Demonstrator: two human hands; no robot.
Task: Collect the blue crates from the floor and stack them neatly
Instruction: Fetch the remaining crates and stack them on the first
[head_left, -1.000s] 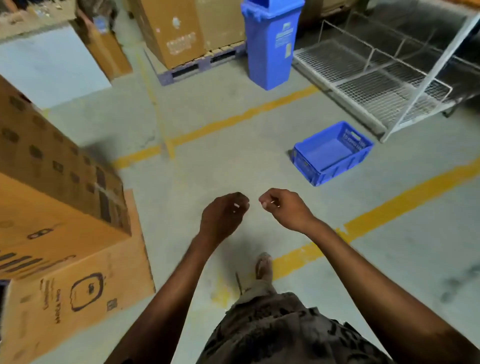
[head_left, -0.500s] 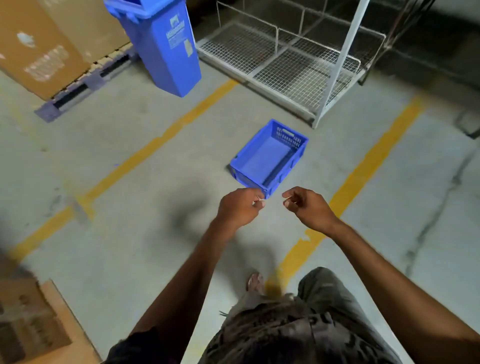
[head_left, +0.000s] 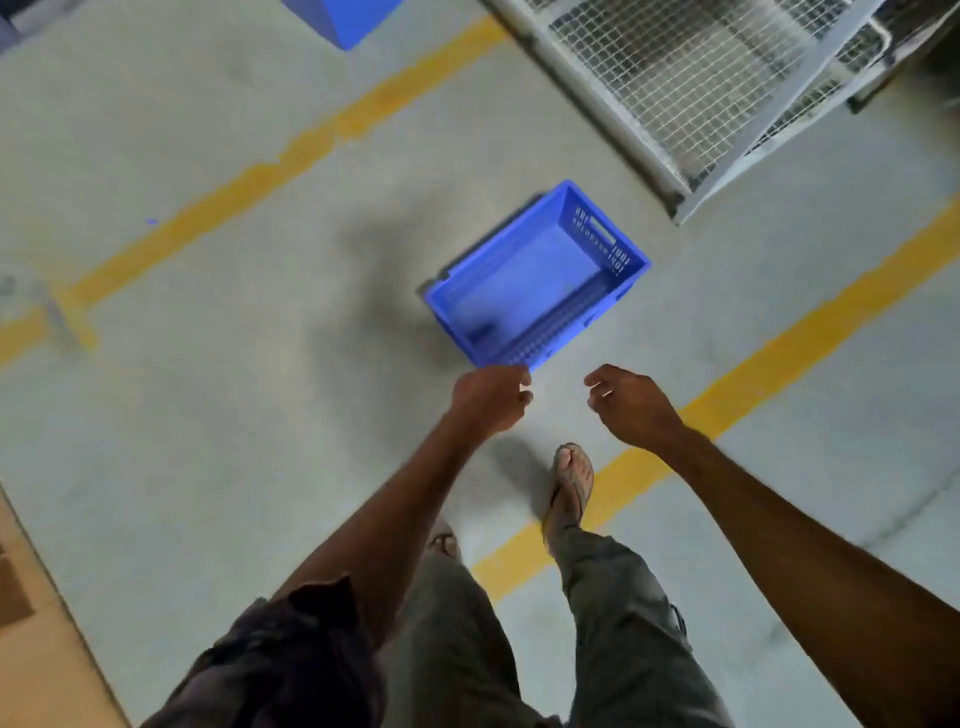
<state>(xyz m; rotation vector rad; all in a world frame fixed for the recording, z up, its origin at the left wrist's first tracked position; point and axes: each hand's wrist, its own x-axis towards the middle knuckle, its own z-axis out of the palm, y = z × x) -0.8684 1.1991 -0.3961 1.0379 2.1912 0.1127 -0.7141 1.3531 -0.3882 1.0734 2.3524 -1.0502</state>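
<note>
Since the earlier frame we have closed on the blue crate (head_left: 535, 280), now on the floor (head_left: 249, 426) just ahead of us, long axis running away rightward. Our left hand (head_left: 491, 397) is nearer, at its near corner. Our right hand (head_left: 631, 405) hangs beside it, both loosely curled, holding nothing.

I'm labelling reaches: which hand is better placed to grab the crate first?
Probably the left hand: it hovers right at the near corner of the crate, while the right hand hangs off to the side over bare floor. Both are empty.
</note>
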